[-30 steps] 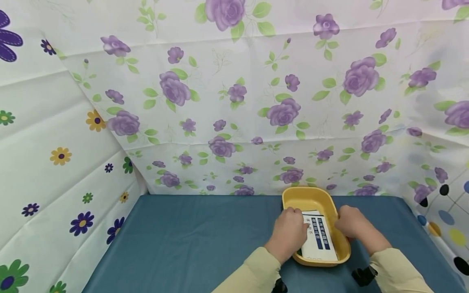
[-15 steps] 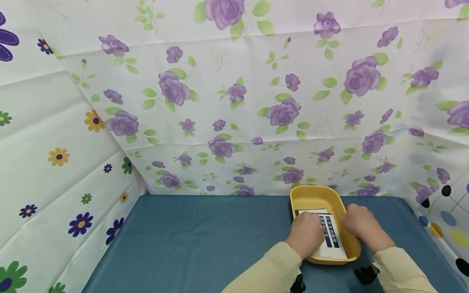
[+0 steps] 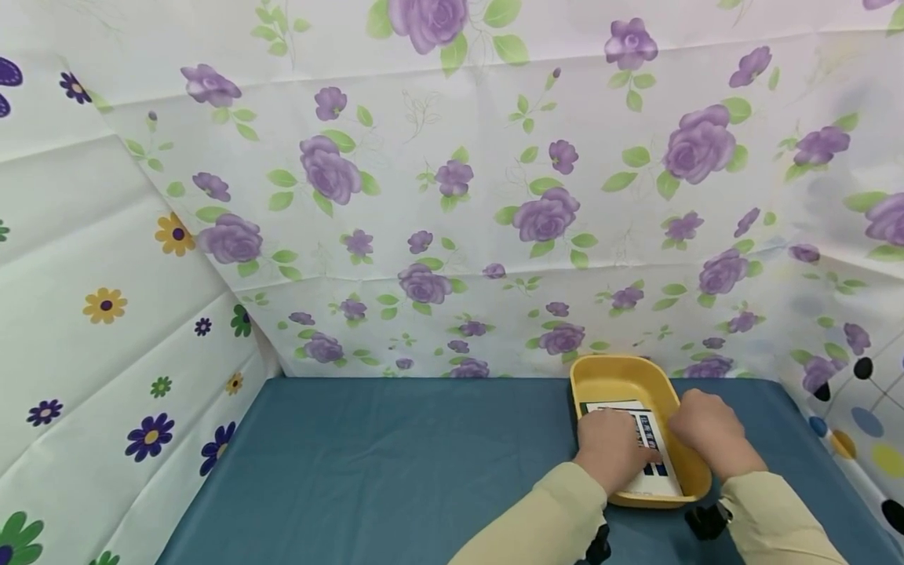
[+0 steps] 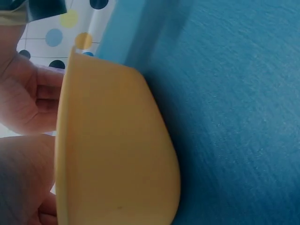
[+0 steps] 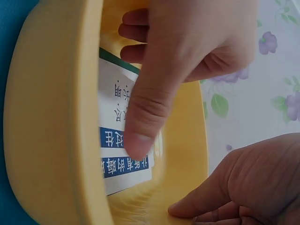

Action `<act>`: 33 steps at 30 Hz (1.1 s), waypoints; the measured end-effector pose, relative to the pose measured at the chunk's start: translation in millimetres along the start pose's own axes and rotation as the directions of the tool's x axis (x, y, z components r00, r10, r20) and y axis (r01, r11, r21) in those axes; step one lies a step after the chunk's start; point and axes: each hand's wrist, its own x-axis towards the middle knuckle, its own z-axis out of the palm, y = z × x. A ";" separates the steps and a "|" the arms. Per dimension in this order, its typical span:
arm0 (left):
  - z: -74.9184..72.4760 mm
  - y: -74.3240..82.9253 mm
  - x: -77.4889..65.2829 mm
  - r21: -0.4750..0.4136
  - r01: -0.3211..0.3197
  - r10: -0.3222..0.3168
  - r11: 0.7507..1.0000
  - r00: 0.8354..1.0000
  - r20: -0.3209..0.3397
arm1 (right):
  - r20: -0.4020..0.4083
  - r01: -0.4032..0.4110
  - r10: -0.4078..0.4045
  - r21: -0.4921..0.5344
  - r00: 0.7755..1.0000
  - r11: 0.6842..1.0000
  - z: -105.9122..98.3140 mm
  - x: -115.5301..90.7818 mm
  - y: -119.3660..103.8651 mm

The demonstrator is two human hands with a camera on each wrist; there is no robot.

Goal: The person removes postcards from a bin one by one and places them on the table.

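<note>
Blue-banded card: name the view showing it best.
Right wrist: the card looks largest, though the left hand covers part. Head shows it smaller, also partly covered; left wrist hides it behind the tray.

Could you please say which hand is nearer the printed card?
Left hand, over the card; the right hand is to its right, at the rim of the tray.
</note>
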 end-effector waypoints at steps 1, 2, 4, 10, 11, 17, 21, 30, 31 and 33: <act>0.5 1.5 -0.3 0.011 0.004 -0.004 1.000 1.000 0.006 | -0.001 -0.006 0.006 -0.002 1.000 1.000 -0.1 -0.2 0.0; 1.2 2.7 -0.3 0.027 0.009 -0.009 1.000 1.000 0.011 | -0.002 -0.012 0.012 -0.002 1.000 1.000 -0.1 -0.2 0.0; 2.1 4.6 -0.7 0.055 0.021 -0.022 0.998 1.000 0.015 | -0.001 -0.020 0.020 0.003 1.000 1.000 -0.4 -0.1 -0.5; 8.9 8.4 -1.1 0.136 -0.009 0.012 0.991 1.000 -0.019 | -0.013 -0.047 0.047 0.004 0.999 0.999 0.1 2.7 -0.5; 10.5 9.2 -1.1 0.147 -0.014 0.017 0.989 1.000 -0.019 | -0.013 -0.050 0.050 0.000 0.999 0.999 0.6 3.3 -0.3; 16.6 12.1 -1.2 0.204 -0.003 0.001 0.979 1.000 0.012 | 0.001 -0.057 0.057 -0.014 0.998 0.998 5.5 5.4 0.5; 19.3 10.9 -2.1 0.241 -0.028 0.038 0.970 0.999 -0.039 | -0.013 -0.058 0.058 -0.015 0.998 0.998 6.1 3.9 -0.4; 19.6 1.2 6.3 0.176 -0.093 0.127 0.980 0.972 -0.195 | -0.032 -0.068 0.067 -0.047 0.997 0.997 1.8 5.3 -2.1; 19.7 -0.6 7.0 0.158 -0.095 0.130 0.983 0.965 -0.227 | -0.032 -0.072 0.070 -0.049 0.997 0.996 1.8 5.7 -1.9; 19.0 -4.4 7.2 0.119 -0.108 0.138 0.987 0.950 -0.282 | -0.031 -0.074 0.073 -0.055 0.997 0.996 1.9 6.7 -0.8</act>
